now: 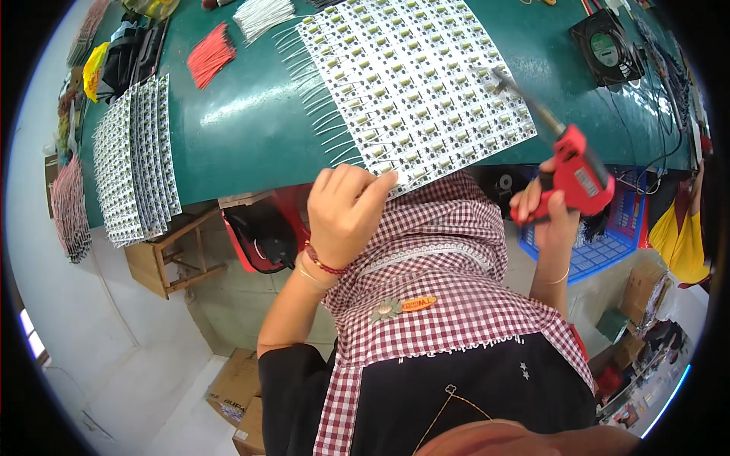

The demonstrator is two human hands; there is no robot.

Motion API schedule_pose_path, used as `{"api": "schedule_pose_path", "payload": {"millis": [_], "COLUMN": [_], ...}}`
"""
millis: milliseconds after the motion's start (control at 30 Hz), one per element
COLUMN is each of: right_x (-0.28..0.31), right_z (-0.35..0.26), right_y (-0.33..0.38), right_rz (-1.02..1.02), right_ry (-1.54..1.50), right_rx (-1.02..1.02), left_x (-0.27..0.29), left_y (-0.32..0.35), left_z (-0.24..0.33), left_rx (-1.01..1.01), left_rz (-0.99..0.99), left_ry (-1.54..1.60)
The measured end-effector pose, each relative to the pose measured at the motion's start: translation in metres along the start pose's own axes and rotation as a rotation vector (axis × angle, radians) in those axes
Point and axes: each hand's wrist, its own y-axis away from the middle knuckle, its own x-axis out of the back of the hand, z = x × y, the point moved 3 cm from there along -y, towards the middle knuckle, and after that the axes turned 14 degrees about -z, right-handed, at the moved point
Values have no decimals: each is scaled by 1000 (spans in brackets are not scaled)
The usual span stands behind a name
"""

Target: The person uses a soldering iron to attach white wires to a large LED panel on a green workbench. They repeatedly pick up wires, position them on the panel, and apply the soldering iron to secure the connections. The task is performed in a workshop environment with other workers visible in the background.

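A large white circuit board panel point(414, 83) with rows of small yellowish components lies on the green table, reaching over its near edge. White wires point(323, 114) stick out in a row from the panel's left side. My left hand point(346, 205) is closed at the panel's near left corner, thumb and fingertips against its edge; what they pinch, if anything, is too small to make out. In my right hand point(547, 213) is a red soldering gun point(582, 178). Its metal tip, blurred, points up and left over the panel's right part, apart from my left hand.
On the green table point(243, 144) lie red wires point(211, 55), white wires point(261, 17) and overlapping circuit board panels point(137, 159) at the left edge. A black fan point(608, 47) stands at right. Below are a blue basket point(601, 247) and a wooden stool point(163, 262).
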Motion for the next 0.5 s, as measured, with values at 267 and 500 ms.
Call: {"api": "schedule_pose_path", "payload": {"millis": [267,500], "right_x": [-8,-7], "right_z": [15,23], "right_y": [60,92], "right_rz": [-77,-68], "right_ry": [25,73], "right_rx": [-221,-312], "left_x": [-4,-18], "left_y": [-15,-28], "left_z": [-1,5], "left_rx": [-164,-137], "left_rz": [-62,-164], "left_ry": [-46,-9]}}
